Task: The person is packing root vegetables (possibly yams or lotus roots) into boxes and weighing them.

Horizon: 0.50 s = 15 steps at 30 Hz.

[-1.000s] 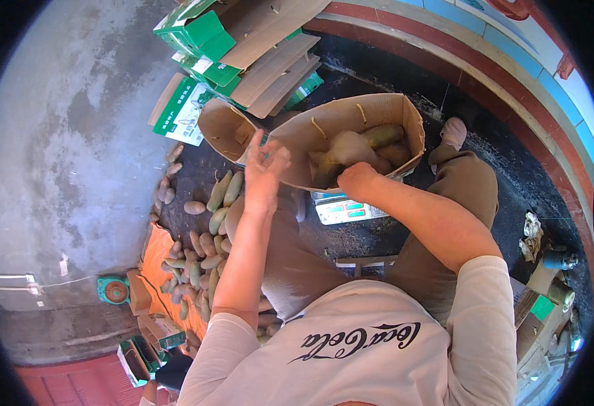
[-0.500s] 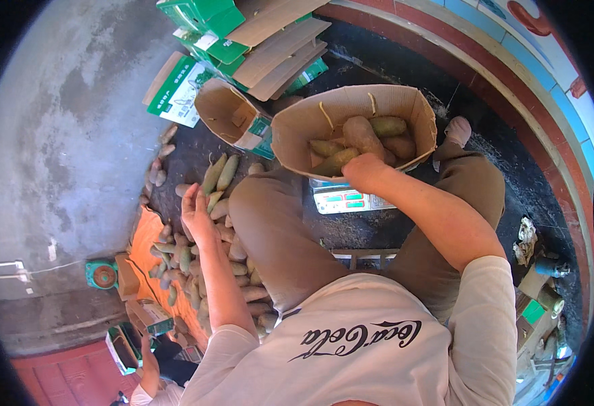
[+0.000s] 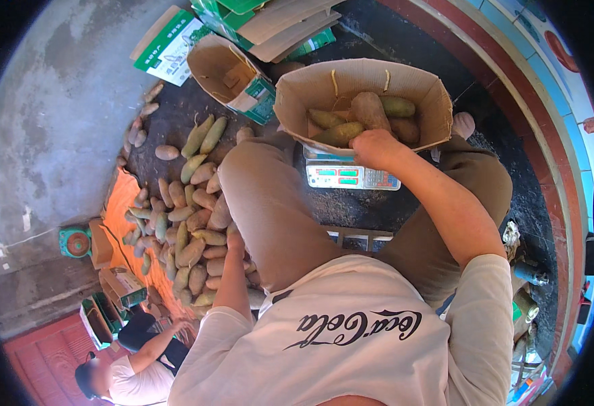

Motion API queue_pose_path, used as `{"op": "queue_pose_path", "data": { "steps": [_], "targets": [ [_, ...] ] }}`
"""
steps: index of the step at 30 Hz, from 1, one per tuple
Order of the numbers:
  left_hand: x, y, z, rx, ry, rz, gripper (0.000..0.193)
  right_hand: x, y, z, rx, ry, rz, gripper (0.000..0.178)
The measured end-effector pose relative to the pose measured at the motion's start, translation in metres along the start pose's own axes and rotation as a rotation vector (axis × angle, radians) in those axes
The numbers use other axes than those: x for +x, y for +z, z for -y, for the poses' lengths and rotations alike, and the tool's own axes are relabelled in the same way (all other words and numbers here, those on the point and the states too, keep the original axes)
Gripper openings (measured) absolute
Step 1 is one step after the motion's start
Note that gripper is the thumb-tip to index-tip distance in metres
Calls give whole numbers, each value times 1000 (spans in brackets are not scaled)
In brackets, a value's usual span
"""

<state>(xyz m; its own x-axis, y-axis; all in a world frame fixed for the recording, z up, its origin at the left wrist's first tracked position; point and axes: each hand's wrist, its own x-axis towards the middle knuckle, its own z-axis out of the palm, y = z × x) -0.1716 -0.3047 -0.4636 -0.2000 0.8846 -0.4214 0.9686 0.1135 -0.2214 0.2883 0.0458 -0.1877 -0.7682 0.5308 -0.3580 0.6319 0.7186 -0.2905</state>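
Observation:
Between my knees a cardboard box [image 3: 297,101] stands on a digital scale [image 3: 324,174] with lit red and green displays. Several soil-covered radishes [image 3: 370,111], some green and some brown, lie in the box. My right hand [image 3: 376,149] is closed over the box's near rim, its fingertips beside a green radish [image 3: 339,134]. My left hand [image 3: 235,238] is low against a big heap of radishes [image 3: 192,252], beside my left knee; its fingers are hidden there.
An open cardboard box [image 3: 219,68] stands beyond the heap, near stacked green cartons [image 3: 283,34]. A few loose radishes [image 3: 167,152] lie on the dark floor. An orange sheet [image 3: 118,203] lies along the heap. At lower left a co-worker [image 3: 134,369] reaches toward the heap.
My left hand has dropped from above the heap down against it near my knee. My right hand stays at the box rim. The view has shifted, and the co-worker shows more.

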Motion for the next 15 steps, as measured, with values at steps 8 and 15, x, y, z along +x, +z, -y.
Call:
{"op": "queue_pose_path", "data": {
  "steps": [8, 15],
  "targets": [
    [-65, 39, -42, -485, -388, 420, 37, 1, -4, 0, 34, 71, 58, 24],
    [-78, 35, -69, -589, -609, 410, 41, -2, -15, 10, 88, 84, 60, 24]
  ]
}}
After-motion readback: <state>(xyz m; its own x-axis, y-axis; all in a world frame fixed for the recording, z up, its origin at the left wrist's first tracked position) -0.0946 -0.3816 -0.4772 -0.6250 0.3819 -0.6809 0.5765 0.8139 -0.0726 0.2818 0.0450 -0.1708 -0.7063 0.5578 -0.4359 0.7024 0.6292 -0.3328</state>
